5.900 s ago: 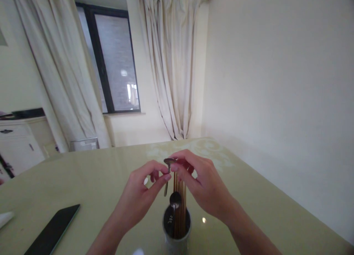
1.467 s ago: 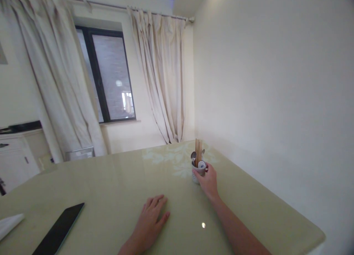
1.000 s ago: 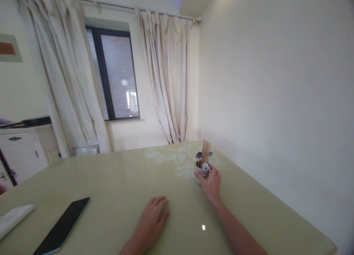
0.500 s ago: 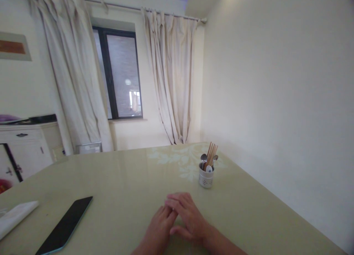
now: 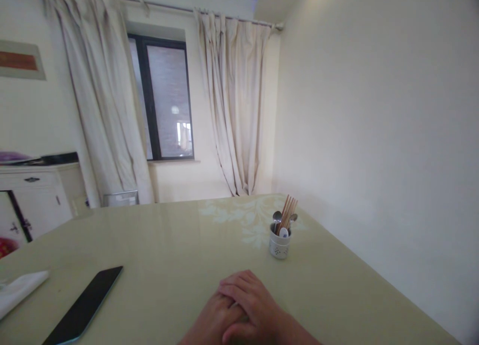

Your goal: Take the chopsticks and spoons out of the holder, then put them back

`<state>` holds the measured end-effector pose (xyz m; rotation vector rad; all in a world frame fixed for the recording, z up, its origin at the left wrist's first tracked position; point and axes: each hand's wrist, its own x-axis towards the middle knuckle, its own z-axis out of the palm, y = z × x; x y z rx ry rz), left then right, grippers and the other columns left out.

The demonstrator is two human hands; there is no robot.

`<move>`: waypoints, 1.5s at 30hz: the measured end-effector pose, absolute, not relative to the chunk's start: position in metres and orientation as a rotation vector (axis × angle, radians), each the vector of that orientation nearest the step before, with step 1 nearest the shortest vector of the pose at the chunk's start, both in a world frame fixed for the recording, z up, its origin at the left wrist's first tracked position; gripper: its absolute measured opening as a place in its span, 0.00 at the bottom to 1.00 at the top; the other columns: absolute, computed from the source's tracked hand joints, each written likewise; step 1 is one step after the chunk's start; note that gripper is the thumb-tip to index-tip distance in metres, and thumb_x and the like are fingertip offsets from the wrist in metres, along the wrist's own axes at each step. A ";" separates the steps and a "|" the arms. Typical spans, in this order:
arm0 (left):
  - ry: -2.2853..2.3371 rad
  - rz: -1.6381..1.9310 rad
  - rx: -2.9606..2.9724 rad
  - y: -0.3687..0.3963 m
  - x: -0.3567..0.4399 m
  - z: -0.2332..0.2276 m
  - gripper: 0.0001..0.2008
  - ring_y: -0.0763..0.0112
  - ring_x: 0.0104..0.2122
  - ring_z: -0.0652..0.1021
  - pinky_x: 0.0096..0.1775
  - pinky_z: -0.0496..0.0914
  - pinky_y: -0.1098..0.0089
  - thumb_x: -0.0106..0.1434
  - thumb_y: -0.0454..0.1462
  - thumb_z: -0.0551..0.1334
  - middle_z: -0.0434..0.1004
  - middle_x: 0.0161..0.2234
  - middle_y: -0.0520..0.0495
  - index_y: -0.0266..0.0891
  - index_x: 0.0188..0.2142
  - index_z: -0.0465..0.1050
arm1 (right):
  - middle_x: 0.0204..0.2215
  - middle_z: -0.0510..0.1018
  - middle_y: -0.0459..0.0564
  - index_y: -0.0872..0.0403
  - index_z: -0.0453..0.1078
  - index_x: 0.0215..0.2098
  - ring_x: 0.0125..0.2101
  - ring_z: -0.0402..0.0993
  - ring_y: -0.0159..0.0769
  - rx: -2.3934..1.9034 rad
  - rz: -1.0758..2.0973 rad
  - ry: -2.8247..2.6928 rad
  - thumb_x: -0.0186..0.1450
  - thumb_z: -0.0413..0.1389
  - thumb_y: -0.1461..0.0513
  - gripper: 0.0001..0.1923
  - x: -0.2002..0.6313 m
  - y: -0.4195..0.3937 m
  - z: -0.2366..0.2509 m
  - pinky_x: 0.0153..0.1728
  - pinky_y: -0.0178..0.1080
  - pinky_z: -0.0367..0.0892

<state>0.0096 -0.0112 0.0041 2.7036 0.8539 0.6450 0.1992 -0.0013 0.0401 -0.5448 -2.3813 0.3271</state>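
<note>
My right hand point(image 5: 251, 305) lies flat on top of my left hand point(image 5: 207, 324) on the pale green glass-topped table point(image 5: 168, 245), at the near edge. Neither hand holds anything. A small white perforated utensil cup point(image 5: 279, 246) stands upright on the table beyond my hands, to the right, well apart from them. Wooden chopsticks point(image 5: 288, 210) lean to the right in it, and metal spoons point(image 5: 276, 216) stick out beside them.
A black phone point(image 5: 84, 305) lies flat on the table at the near left, with a white folded napkin point(image 5: 18, 296) at the left edge. A wall runs along the table's right side. A white cabinet point(image 5: 33, 195), a curtained window point(image 5: 164, 95) stand behind.
My right hand has let go of the utensil cup at the far right and come back to rest over my left hand. The cup stays where it was set.
</note>
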 end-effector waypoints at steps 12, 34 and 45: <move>0.977 0.793 2.758 -0.009 0.015 0.004 0.17 0.61 0.39 0.82 0.44 0.77 0.62 0.77 0.43 0.53 0.86 0.39 0.44 0.46 0.41 0.82 | 0.52 0.77 0.59 0.49 0.66 0.61 0.53 0.73 0.52 -0.883 0.052 -1.731 0.76 0.49 0.43 0.25 0.228 0.024 0.032 0.56 0.54 0.67; 1.262 1.074 2.318 -0.008 0.005 0.002 0.19 0.61 0.49 0.82 0.55 0.77 0.60 0.76 0.45 0.53 0.81 0.54 0.42 0.48 0.61 0.72 | 0.43 0.86 0.57 0.52 0.70 0.52 0.38 0.84 0.52 -1.175 0.583 -1.374 0.55 0.70 0.51 0.30 0.269 0.068 0.022 0.41 0.52 0.80; 1.234 1.366 1.659 -0.010 0.006 0.018 0.32 0.55 0.64 0.72 0.64 0.69 0.53 0.76 0.57 0.47 0.69 0.66 0.36 0.44 0.71 0.54 | 0.56 0.79 0.57 0.52 0.68 0.63 0.54 0.77 0.55 -0.783 0.855 -1.767 0.54 0.75 0.50 0.43 0.197 0.014 0.030 0.55 0.51 0.72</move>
